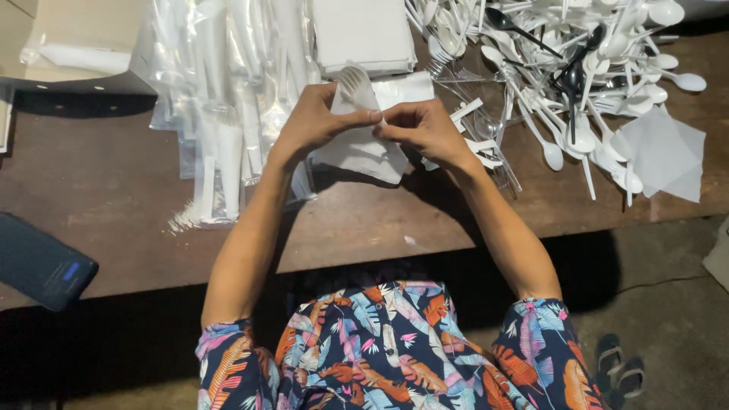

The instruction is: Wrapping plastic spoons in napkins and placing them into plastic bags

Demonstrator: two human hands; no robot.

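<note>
White spoons (577, 83), brown table (364, 220), dark leaf-patterned clothing (387, 349), black phone (42, 262).

Fork (353, 82) handle hidden inside napkin (363, 148)

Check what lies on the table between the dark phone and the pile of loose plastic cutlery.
In the head view: clear packets, then both hands holding a napkin around a fork.

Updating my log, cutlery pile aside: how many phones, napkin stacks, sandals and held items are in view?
Dark phone: 1
White napkin stack: 1
Sandals: 2
Fork, held: 1
Napkin, held: 1
Total: 6
</note>
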